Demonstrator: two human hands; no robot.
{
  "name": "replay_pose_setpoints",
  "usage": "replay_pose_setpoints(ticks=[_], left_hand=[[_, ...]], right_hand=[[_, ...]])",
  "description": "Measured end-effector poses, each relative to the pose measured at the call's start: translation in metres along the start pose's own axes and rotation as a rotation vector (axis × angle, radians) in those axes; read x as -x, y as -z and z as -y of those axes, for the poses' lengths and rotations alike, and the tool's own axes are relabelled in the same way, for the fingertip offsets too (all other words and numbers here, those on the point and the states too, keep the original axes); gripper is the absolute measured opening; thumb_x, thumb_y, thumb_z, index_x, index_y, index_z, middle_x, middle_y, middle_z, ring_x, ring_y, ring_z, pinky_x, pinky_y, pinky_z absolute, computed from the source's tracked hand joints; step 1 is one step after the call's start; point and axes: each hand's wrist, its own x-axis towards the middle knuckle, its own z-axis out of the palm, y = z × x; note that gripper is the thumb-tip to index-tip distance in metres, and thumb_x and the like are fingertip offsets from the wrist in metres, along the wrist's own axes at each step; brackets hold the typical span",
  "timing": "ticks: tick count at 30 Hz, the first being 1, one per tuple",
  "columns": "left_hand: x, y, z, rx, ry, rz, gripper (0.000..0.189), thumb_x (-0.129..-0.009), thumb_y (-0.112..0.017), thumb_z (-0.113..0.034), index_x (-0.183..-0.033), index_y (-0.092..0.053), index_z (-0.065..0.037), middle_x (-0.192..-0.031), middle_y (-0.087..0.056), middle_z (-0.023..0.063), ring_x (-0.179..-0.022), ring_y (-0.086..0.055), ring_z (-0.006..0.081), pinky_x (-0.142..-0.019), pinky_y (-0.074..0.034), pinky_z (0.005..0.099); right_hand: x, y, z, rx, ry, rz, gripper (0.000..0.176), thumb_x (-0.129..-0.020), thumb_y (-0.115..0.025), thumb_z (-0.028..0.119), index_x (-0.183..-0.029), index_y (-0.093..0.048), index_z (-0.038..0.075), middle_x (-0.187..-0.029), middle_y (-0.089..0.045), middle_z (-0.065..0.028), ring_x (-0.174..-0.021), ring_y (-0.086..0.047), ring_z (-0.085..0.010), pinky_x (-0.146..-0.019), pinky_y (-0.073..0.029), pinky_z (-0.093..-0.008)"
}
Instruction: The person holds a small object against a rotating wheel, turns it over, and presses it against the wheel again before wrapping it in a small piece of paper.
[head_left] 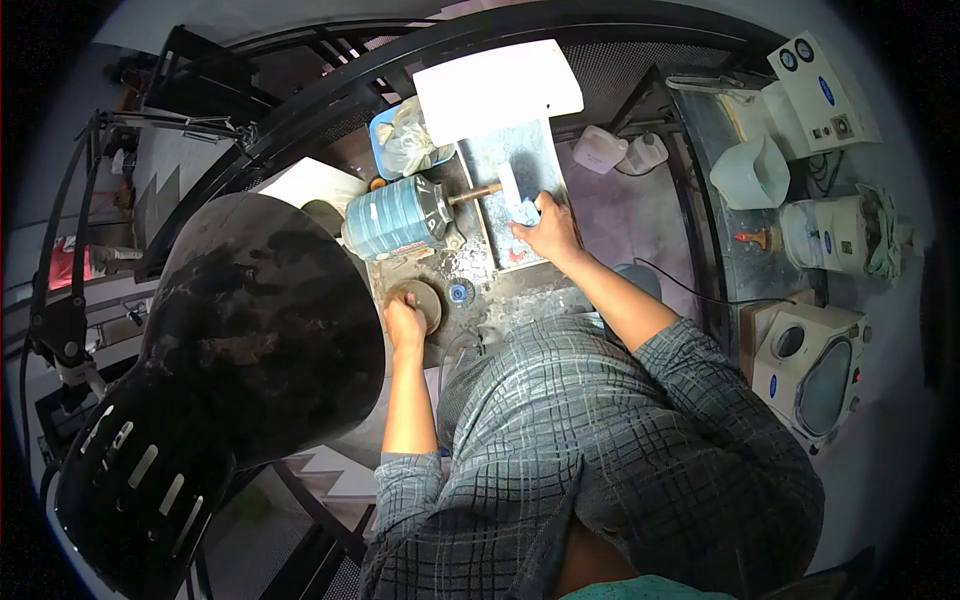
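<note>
A blue-green electric motor (395,217) lies on the bench, its shaft pointing right and carrying a narrow white wheel (510,186). My right hand (553,234) is closed around a small light-blue piece (524,212) at the near end of the wheel; whether the two touch is hard to tell. Below the motor, my left hand (403,322) has its fingers curled at the rim of a round brownish dish (430,304). Its fingertips are partly hidden. A small blue round object (459,292) sits just right of the dish.
Beneath the wheel is a metal tray (535,150) with a white hood (500,90) above. A big black lamp shade (265,320) fills the left side. A blue basket (380,140) holds a plastic bag. Machines, including a gauge unit (822,95), stand on the right.
</note>
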Motion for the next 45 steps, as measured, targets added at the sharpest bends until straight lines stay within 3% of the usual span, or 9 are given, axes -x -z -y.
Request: replay_pose_setpoints(ticks=[4,9,13,16,18,21,25,37,45], left_hand=[[0.005,0.012,-0.008,0.028,-0.034,-0.048,0.019,-0.083,-0.052,-0.016,-0.08,-0.059,0.001,-0.075,-0.059,0.0246,-0.076,-0.058,0.0403,-0.066,-0.044,0.0457],[0.0,0.015,-0.016,0.182,-0.034,-0.032,0.019,-0.083,-0.052,-0.015,-0.079,-0.058,0.003,-0.071,-0.06,0.0217,-0.07,-0.06,0.0364,-0.064,-0.045,0.0424],[0.006,0.02,-0.065,0.81,0.009,0.24,0.024,-0.09,-0.045,-0.016,-0.09,-0.054,0.006,-0.069,-0.062,0.0106,-0.042,-0.052,0.0106,-0.037,-0.038,0.0239],[0.005,0.01,-0.093,0.781,-0.102,0.314,0.021,-0.09,-0.044,-0.013,-0.093,-0.054,0.005,-0.074,-0.063,0.012,-0.046,-0.055,0.0126,-0.039,-0.042,0.0233],[0.0,-0.008,-0.106,0.853,-0.143,0.351,0.022,-0.089,-0.046,-0.015,-0.091,-0.057,0.004,-0.071,-0.063,0.0095,-0.045,-0.054,0.0116,-0.039,-0.04,0.024],[-0.014,-0.041,-0.115,0.66,-0.344,0.32,0.023,-0.09,-0.045,-0.014,-0.086,-0.057,0.005,-0.068,-0.062,0.0097,-0.048,-0.056,0.0126,-0.042,-0.044,0.0242],[-0.022,-0.053,-0.146,0.436,-0.49,0.163,0.021,-0.086,-0.05,-0.012,-0.077,-0.058,0.005,-0.056,-0.059,0.0095,-0.048,-0.057,0.014,-0.047,-0.044,0.0273],[-0.049,-0.066,-0.174,0.973,-0.123,0.615,0.021,-0.088,-0.042,-0.005,-0.072,-0.053,0.004,-0.055,-0.056,0.0104,-0.041,-0.053,0.0135,-0.035,-0.039,0.0235],[-0.045,-0.066,-0.171,1.067,-0.036,0.597,0.021,-0.087,-0.041,-0.005,-0.072,-0.053,0.004,-0.058,-0.057,0.0125,-0.042,-0.051,0.0147,-0.036,-0.038,0.0241]], right_hand=[[-0.004,0.013,0.003,-0.041,-0.21,0.086,0.046,-0.061,-0.073,0.024,-0.091,-0.047,0.001,-0.083,-0.059,-0.02,-0.08,-0.058,-0.0349,-0.07,-0.047,-0.0412],[-0.02,0.007,-0.014,0.14,-0.123,0.027,0.04,-0.068,-0.065,0.016,-0.098,-0.043,-0.001,-0.099,-0.053,-0.0225,-0.09,-0.054,-0.036,-0.074,-0.045,-0.0416],[-0.017,-0.002,-0.017,0.198,0.134,-0.049,0.031,-0.071,-0.057,0.008,-0.098,-0.044,0.0,-0.099,-0.051,-0.0217,-0.088,-0.053,-0.037,-0.073,-0.044,-0.0428],[0.0,-0.01,-0.014,0.234,0.126,-0.231,0.022,-0.073,-0.057,0.008,-0.093,-0.051,-0.001,-0.092,-0.057,-0.0182,-0.08,-0.058,-0.0307,-0.069,-0.046,-0.0389],[0.012,-0.025,-0.019,-0.585,-0.198,0.38,0.013,-0.076,-0.059,0.008,-0.085,-0.059,-0.001,-0.079,-0.063,-0.0115,-0.067,-0.059,-0.0194,-0.059,-0.046,-0.0323],[0.024,-0.025,-0.002,-0.868,-0.323,0.453,0.013,-0.079,-0.061,0.007,-0.089,-0.062,-0.002,-0.079,-0.063,-0.0054,-0.066,-0.056,-0.0092,-0.059,-0.045,-0.0221],[0.02,-0.024,-0.004,-1.197,-0.445,0.232,0.017,-0.079,-0.061,0.005,-0.095,-0.062,-0.001,-0.081,-0.063,-0.0042,-0.067,-0.057,-0.0089,-0.058,-0.047,-0.0222],[-0.002,-0.028,-0.02,-1.283,-0.586,0.163,0.016,-0.078,-0.062,0.007,-0.091,-0.061,-0.003,-0.075,-0.062,-0.0083,-0.062,-0.058,-0.0136,-0.058,-0.05,-0.0267],[-0.001,-0.02,-0.017,-1.288,-0.607,0.21,0.013,-0.077,-0.063,0.007,-0.085,-0.06,-0.003,-0.072,-0.063,-0.0085,-0.058,-0.058,-0.0119,-0.054,-0.05,-0.0243]])
